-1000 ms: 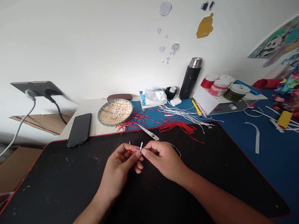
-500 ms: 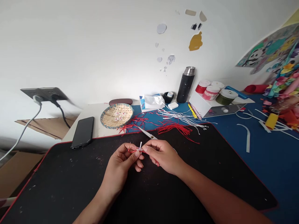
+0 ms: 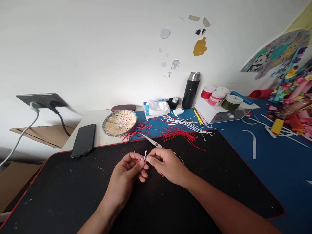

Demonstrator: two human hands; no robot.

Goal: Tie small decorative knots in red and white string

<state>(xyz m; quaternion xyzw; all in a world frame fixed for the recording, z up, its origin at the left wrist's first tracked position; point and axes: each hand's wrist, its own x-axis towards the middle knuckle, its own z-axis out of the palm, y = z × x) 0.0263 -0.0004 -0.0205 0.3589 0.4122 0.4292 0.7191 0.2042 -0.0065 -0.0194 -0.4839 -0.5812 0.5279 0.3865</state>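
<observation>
Between my two hands is a small piece of knotted red and white cord (image 3: 145,154), its white end sticking up. My left hand (image 3: 129,169) pinches it between thumb and forefinger. From the other side my right hand (image 3: 167,164) grips the cord with thumb and fingertips; a bit of red shows below its fingers. Just beyond the hands lie scissors (image 3: 153,141), blades toward the upper left, handles partly hidden by my right hand. Farther back are a bundle of red cords (image 3: 182,136) and a bundle of white cords (image 3: 190,124).
A woven basket (image 3: 119,123) holding small knotted pieces stands behind the black mat (image 3: 73,195). A phone (image 3: 84,140) lies at the mat's left corner. Along the wall are a tissue pack (image 3: 157,108), a black flask (image 3: 191,91) and several paint jars (image 3: 216,97).
Both hands stay close together on the cord, with slight finger shifts around the knot. The whole view has moved a little, so the background sits slightly farther left.
</observation>
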